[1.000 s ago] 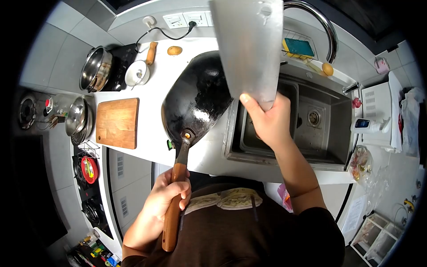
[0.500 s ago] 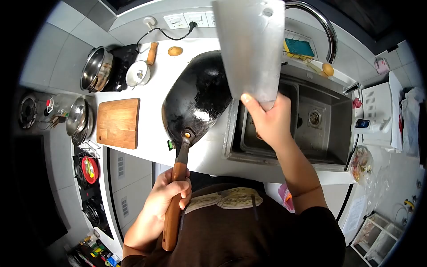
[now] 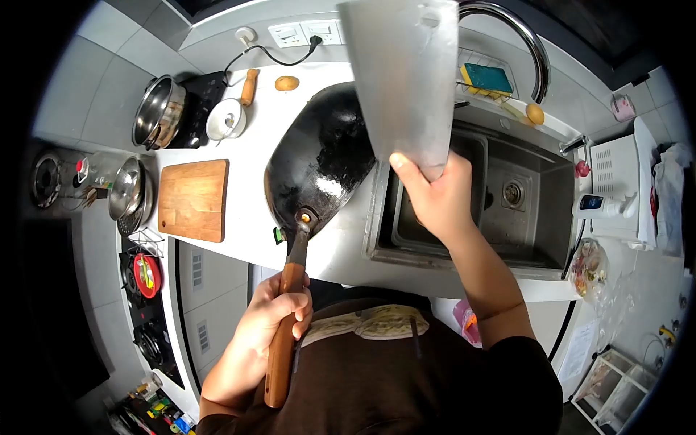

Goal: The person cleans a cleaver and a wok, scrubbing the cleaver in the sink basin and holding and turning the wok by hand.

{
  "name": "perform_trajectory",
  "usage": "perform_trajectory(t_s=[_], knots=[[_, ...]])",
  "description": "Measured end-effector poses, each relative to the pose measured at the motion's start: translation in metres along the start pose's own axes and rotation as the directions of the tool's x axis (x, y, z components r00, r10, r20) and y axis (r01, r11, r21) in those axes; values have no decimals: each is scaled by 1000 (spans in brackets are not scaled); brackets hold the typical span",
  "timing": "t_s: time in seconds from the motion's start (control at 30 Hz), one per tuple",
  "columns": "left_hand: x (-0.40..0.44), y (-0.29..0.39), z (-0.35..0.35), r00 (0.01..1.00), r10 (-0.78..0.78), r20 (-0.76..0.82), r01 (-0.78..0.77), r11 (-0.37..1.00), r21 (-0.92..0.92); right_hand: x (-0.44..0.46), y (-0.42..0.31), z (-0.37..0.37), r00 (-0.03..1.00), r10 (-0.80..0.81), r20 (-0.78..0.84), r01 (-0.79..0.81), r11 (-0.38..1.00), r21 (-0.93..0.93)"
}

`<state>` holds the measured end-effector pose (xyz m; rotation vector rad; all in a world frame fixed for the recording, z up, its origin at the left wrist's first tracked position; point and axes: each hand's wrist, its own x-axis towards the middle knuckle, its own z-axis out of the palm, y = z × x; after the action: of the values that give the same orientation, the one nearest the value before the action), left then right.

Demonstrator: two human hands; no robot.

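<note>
My left hand [image 3: 279, 312] is wrapped round the wooden handle of a black wok [image 3: 312, 159], whose dark, glossy surface faces up over the counter. In my right hand [image 3: 442, 196] is a wide metal cleaver [image 3: 406, 80], its blade raised upright above the left edge of the sink [image 3: 529, 210]. The thumb presses on the lower end of the blade, and the cleaver's handle is hidden in the fist. Part of the wok's right side lies behind the blade.
Left on the counter [image 3: 246, 174] are a cutting board [image 3: 193, 200], a white bowl [image 3: 225, 119], a potato [image 3: 286, 83] and a steel pot [image 3: 157, 112] on a black cooktop. Behind the sink are a faucet [image 3: 538, 51], a sponge [image 3: 487, 78] and an egg-like object [image 3: 535, 114].
The cleaver and my right hand have shifted slightly left. My left hand and the wok look unmoved.
</note>
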<state>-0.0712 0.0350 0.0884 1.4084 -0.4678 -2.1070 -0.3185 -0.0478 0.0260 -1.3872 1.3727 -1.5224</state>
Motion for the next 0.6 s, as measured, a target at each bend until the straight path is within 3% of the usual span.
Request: perform_trajectory(t_s=[0.2, 0.6], knots=[[-1, -2, 7, 999, 0, -39, 1, 1000, 30, 2, 2, -1, 999, 32, -6, -32, 999, 37], [0, -3, 9, 999, -3, -40, 5, 999, 46, 1, -4, -8, 997, 24, 77, -20, 998, -59]])
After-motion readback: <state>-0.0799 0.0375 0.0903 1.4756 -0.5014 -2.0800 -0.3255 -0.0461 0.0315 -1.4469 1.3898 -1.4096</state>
